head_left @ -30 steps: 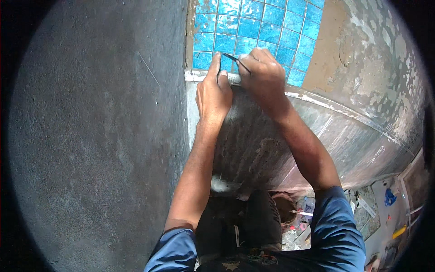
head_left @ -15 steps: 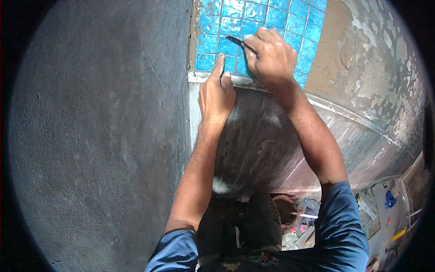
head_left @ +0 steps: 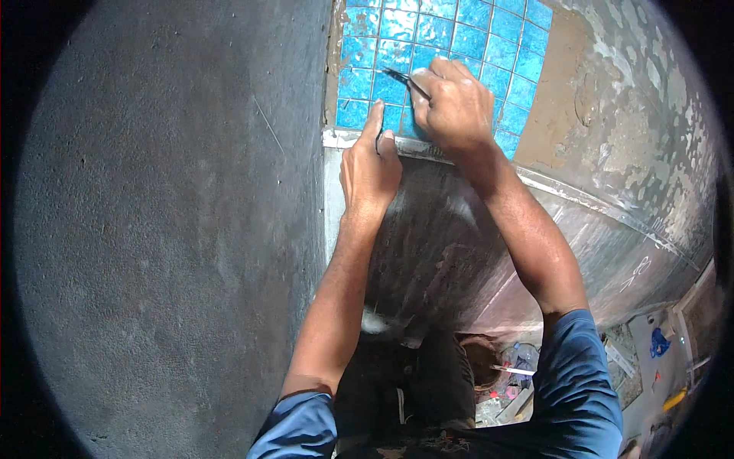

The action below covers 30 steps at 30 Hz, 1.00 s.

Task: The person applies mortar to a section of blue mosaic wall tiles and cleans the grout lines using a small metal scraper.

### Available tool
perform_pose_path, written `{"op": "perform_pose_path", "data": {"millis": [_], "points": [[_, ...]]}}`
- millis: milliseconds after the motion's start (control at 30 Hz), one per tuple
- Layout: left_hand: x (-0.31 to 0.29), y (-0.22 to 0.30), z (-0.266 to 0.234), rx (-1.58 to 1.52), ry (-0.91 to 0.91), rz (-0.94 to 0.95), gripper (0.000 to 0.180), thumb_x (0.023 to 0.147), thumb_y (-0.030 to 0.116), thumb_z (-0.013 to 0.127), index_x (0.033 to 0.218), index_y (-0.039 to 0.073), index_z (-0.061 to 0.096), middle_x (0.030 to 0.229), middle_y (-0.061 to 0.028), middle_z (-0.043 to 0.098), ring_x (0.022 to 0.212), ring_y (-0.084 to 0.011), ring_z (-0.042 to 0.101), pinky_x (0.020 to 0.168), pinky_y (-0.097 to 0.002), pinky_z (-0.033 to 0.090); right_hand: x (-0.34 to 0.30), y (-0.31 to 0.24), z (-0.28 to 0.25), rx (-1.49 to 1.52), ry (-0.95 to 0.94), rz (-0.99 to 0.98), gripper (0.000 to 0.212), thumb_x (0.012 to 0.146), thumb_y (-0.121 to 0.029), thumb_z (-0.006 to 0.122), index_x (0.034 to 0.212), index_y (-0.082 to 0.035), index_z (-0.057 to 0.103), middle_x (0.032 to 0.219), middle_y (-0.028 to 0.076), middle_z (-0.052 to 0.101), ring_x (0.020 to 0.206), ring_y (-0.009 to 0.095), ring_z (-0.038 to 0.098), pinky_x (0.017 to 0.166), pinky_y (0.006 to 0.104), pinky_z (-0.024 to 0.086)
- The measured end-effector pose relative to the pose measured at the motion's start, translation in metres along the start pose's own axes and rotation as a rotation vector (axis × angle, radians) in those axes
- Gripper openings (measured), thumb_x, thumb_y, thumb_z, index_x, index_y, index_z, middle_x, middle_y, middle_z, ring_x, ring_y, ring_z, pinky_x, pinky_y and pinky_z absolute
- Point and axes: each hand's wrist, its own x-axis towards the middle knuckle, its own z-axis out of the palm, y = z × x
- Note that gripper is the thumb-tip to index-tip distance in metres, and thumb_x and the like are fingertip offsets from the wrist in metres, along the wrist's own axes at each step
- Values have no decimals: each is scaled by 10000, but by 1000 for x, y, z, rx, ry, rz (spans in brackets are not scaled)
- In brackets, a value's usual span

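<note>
Small blue square tiles (head_left: 472,40) in a grid with narrow joints cover part of the wall surface before me. My right hand (head_left: 456,109) is closed around a thin, dark, pointed tool (head_left: 398,76); its exact kind cannot be made out. The tool's tip lies at a joint in the tiles, toward their left side. Below and left of the tip, my left hand (head_left: 370,170) stretches its index finger onto the lower tiles. Its thumb is raised beside that finger, and the other fingers are curled under. A thin dark line shows between thumb and index finger; whether it is a held thing or shadow is unclear.
A dark grey wall (head_left: 176,229) stands close on my left. Brown mortar (head_left: 562,92) borders the tiles on the right, and a pale ledge strip (head_left: 428,150) runs beneath them. Down on the floor are a round bucket (head_left: 482,363), a blue bag (head_left: 659,343) and scattered debris.
The whole view has shifted slightly, so tiles and hands sit a little lower in it. The tool appears turned slightly in my right hand. The left index finger remains on the lower tiles.
</note>
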Motion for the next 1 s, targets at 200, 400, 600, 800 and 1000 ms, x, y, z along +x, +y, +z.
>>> {"op": "perform_pose_path", "data": {"millis": [200, 400, 600, 800, 1000], "points": [[0, 0, -2, 14, 5, 25, 535, 1011, 140, 608, 1542, 110, 549, 1225, -307, 698, 1047, -521, 696, 897, -560, 557, 6, -3, -9, 13, 21, -25, 82, 856, -128, 721, 909, -100, 777, 887, 96, 676, 900, 302, 698, 708, 452, 583], [-1, 3, -1, 24, 33, 72, 529, 1011, 136, 610, 1535, 83, 550, 1263, -298, 687, 1077, -511, 690, 922, -551, 554, 48, 14, -18, -104, 68, -162, 172, 844, -125, 730, 993, -115, 814, 918, 94, 720, 904, 313, 714, 757, 466, 587], [0, -2, -1, -10, 65, 109, 522, 1017, 137, 596, 1535, 94, 550, 1262, -300, 684, 1069, -519, 687, 917, -558, 554, 74, 10, -22, -92, -109, -147, 100, 799, -43, 677, 829, -27, 771, 937, 161, 744, 952, 382, 698, 808, 478, 573], [1, -3, 1, 8, 59, 115, 528, 1021, 139, 591, 1546, 126, 539, 1225, -311, 691, 1056, -526, 687, 907, -568, 551, 81, 20, -22, -121, -88, -273, 123, 789, -93, 673, 805, -35, 780, 867, 156, 727, 897, 350, 702, 768, 479, 576], [0, 2, -1, 22, 21, 49, 522, 1025, 152, 576, 1543, 100, 537, 1203, -307, 700, 1045, -524, 693, 902, -577, 548, 84, 26, -47, -383, -258, -123, 139, 809, -87, 663, 753, -13, 766, 871, 193, 745, 879, 372, 723, 748, 476, 598]]}}
